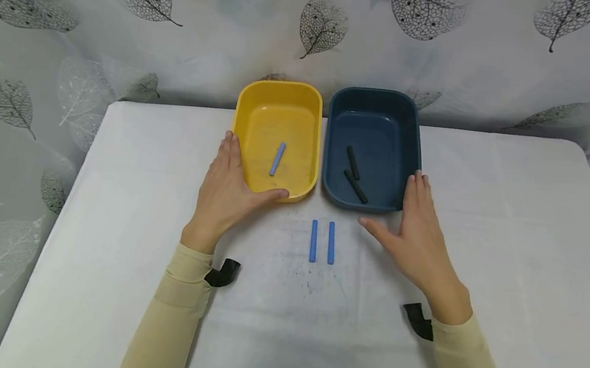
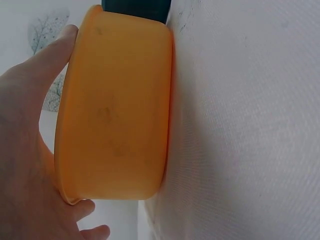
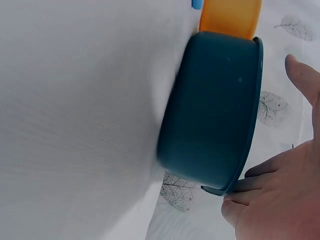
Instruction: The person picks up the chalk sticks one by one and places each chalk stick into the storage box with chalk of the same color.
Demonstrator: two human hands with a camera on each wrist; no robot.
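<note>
A yellow plastic bin [image 1: 270,193] and a dark blue bin [image 1: 364,208] stand side by side. My left hand [image 1: 228,191] lies along the yellow bin's left side, fingers straight, thumb at its front rim. The fingers of my right hand [image 1: 421,236] touch the blue bin's right side near the front corner; its thumb is spread out in front of the bin. One blue chalk-like stick [image 1: 278,158] lies inside the yellow bin. Two black sticks [image 1: 355,186] are in the blue one. Between my hands, two more blue sticks [image 1: 313,241] lie parallel on the cloth.
A white cloth [image 1: 121,248] covers the table, with dark smudges around the loose sticks. Leaf-patterned fabric [image 1: 225,34] rises behind the bins at the table's back edge. Black straps [image 1: 223,273] stick out at both wrists.
</note>
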